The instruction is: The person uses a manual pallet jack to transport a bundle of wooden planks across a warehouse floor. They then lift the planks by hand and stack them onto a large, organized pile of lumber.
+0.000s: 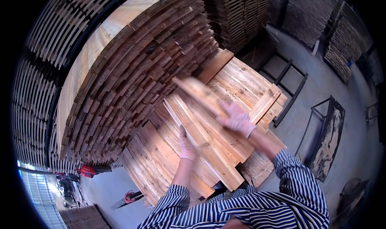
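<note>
My right hand, in a pale glove with pinkish patches, is closed on the near end of a short wooden board. Motion smears this board, which is held above the other lumber. My left hand, also gloved, is against the left edge of a long plank, its visible fingers stretched out rather than wrapped round it. That plank lies slantwise on a layer of loose planks, beside another plank on its right.
A tall stack of boards rises at the left, close to both hands. Further right are a lower board pile, a black metal frame and a narrow stand. A red-handled tool and a red machine are at lower left.
</note>
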Demonstrator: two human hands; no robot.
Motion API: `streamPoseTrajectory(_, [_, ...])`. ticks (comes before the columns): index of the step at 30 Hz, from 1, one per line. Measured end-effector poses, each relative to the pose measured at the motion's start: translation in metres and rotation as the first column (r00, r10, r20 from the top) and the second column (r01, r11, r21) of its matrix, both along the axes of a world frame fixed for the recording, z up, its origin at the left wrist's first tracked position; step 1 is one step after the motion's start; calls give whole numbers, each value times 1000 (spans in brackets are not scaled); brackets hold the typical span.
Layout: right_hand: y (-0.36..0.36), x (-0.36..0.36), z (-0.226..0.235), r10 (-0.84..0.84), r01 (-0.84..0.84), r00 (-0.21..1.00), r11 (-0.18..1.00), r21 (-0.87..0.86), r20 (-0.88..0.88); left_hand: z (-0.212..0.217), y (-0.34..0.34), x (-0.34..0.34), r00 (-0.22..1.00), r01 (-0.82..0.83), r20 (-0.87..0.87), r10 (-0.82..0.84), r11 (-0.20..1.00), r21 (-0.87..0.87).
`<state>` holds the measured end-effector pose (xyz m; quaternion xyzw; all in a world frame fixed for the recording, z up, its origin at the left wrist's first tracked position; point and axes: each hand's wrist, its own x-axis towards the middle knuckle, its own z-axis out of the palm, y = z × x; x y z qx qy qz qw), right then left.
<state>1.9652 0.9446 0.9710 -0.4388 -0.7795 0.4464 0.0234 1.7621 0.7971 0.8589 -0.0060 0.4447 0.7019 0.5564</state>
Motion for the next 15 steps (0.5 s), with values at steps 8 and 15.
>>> streamPoseTrajectory(8, [31,-5,-97,73,-161,972,899,406,225,37,54,39,996,78,58,-70,986,-150])
streamPoseTrajectory(15, [25,-1,-24,-38,42,998,994,103,-45,36,106,53,989,92,118,-90,996,-13])
